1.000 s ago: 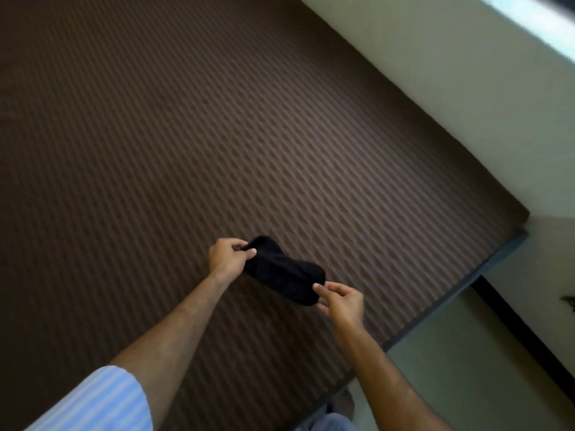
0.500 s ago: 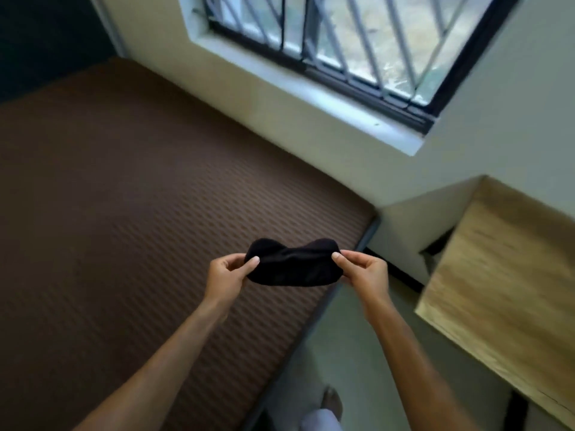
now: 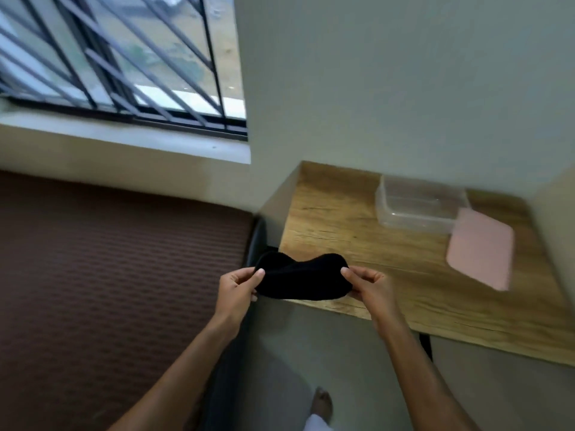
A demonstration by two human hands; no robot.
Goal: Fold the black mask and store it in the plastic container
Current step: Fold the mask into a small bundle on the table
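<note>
The black mask (image 3: 300, 276) is stretched flat in the air between both hands, over the near left corner of a wooden table (image 3: 342, 231). My left hand (image 3: 238, 289) pinches its left end and my right hand (image 3: 368, 286) pinches its right end. A clear plastic container (image 3: 417, 205) stands open at the back of the table, well beyond the mask. Its pink lid (image 3: 480, 251) lies flat just right of it.
A brown ribbed mattress (image 3: 109, 275) lies to the left, under a barred window (image 3: 118, 57). Grey floor (image 3: 311, 353) runs between mattress and table, where my bare foot (image 3: 322, 404) shows. Walls close in behind and right of the table.
The view has swung right from the mattress to the table, bringing the container and lid into sight. Both hands still hold the mask, now over the table's corner.
</note>
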